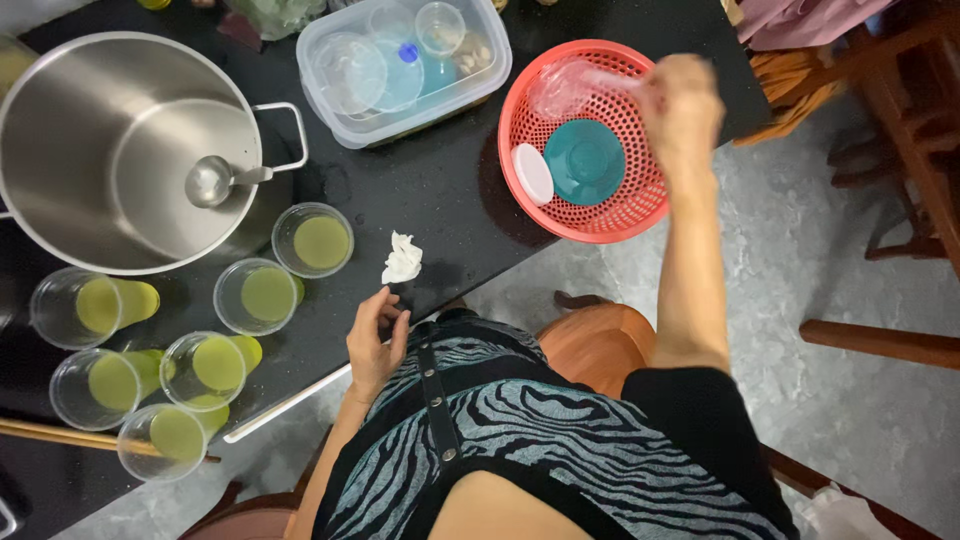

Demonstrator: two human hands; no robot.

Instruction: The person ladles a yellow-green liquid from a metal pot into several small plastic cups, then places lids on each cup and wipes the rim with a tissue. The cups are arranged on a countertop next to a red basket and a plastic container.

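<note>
My right hand (683,105) is stretched out over the red mesh basket (620,215) at the counter's right end, fingers pinched on a clear plastic cup (562,88) held just above the basket; the hand is blurred, so I can't tell the grip more exactly. Inside the basket I see a teal bowl (584,160) and a white lid (532,173) beside it. My left hand (373,340) rests at the counter's near edge, fingers loosely curled and holding nothing, just below a crumpled white tissue (402,259). Toward the near left corner stand six clear cups of yellow-green liquid (320,241), close together. Behind them sits a big steel pot (60,150) with a ladle (212,181) in it. At the far edge, a clear plastic tub (340,128) holds stacked clear lids and cups.
</note>
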